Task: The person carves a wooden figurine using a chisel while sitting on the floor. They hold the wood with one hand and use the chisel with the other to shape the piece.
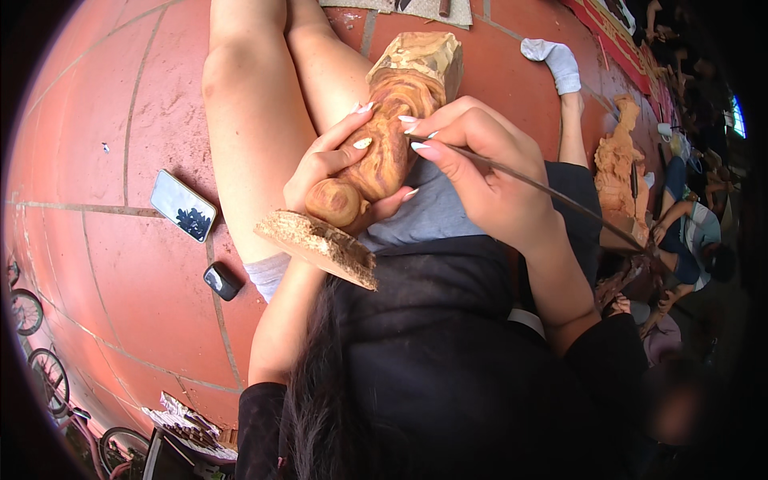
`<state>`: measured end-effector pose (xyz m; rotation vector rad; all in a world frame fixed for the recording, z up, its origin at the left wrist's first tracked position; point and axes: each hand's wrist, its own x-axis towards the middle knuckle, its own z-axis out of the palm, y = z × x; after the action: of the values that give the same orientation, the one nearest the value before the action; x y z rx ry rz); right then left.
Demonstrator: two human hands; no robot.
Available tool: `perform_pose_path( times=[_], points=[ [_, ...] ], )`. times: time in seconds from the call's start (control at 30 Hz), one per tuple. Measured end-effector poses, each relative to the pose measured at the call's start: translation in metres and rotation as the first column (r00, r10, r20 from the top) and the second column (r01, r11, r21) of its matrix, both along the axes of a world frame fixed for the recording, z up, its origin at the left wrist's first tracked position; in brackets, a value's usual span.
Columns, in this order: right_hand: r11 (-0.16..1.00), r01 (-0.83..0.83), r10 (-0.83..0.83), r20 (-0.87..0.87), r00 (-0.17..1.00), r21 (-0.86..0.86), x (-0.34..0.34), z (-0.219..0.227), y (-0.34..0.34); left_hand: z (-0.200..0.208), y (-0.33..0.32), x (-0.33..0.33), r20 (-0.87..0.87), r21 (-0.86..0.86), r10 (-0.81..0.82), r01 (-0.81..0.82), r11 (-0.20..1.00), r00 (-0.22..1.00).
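A wooden carving [392, 152] with swirling brown grain lies across my lap, a rough blocky end away from me and a rounded knob and flat rough base [316, 244] toward me. My left hand [332, 164] is wrapped around its middle, fingers on top and others underneath. Pinched in my right hand [484, 164] is a long, thin, dark rod-like tool [552, 192]. Its tip meets the carved surface near my right fingertips; the exact shape of that tip is hidden. The tool's shaft runs back past my right wrist.
On the red tiled floor to my left lie a phone [184, 206] and a small black case [222, 281]. A larger figured wood carving [620, 164] stands at the right, near other people [696, 232]. Bicycles [50, 380] show at the lower left, near tools on cloth [192, 428].
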<state>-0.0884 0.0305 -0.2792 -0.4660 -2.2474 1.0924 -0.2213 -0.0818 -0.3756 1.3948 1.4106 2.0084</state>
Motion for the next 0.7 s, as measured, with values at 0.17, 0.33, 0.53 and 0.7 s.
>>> perform_pose_path(
  times=[0.17,0.33,0.53,0.7],
  points=[
    [0.992,0.061,-0.063,0.009,0.998,0.112,-0.006,-0.011,-0.005,-0.008,-0.002,-0.005,0.015,0.004,0.005,-0.005,1.0,1.0],
    [0.989,0.062,-0.056,-0.046,0.997,0.132,-0.008,-0.018,-0.002,-0.012,0.001,-0.009,-0.009,-0.033,-0.002,0.002,0.999,1.0],
    [0.999,0.033,-0.034,-0.046,0.998,-0.02,-0.004,-0.011,0.002,-0.014,0.006,-0.01,-0.001,-0.038,-0.008,0.008,0.999,1.0],
    [0.987,0.079,-0.072,-0.051,0.996,0.142,-0.007,-0.013,0.003,-0.01,0.01,-0.007,0.048,-0.007,0.017,-0.017,1.0,0.999]
  ],
)
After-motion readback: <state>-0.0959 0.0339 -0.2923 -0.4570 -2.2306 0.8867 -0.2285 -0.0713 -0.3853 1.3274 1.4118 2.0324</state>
